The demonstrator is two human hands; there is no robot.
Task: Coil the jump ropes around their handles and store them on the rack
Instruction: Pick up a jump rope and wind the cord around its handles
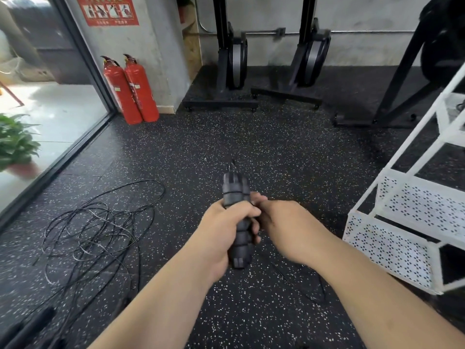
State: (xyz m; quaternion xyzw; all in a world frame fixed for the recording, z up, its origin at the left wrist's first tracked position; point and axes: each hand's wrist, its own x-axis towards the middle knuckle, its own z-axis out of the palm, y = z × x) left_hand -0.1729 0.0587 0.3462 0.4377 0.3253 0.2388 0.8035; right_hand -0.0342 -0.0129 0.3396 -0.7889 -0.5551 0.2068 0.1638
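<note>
My left hand (pixel 226 230) grips a pair of black ribbed jump rope handles (pixel 236 195) held side by side, pointing away from me at the centre of the view. My right hand (pixel 284 227) is right beside them, its fingertips pinching at the handles or the rope there; the exact contact is hidden. A thin black rope (pixel 304 285) trails down to the floor below my right wrist. A tangle of loose black jump ropes (pixel 95 227) lies on the floor to the left. The white perforated metal rack (pixel 392 245) stands at the right.
Two red fire extinguishers (pixel 130 89) stand by a concrete pillar at the back left, next to a glass door. Black exercise machines (pixel 236 64) line the back wall. More black handles (pixel 32 321) lie at the bottom left. A potted plant (pixel 15 144) sits outside the glass.
</note>
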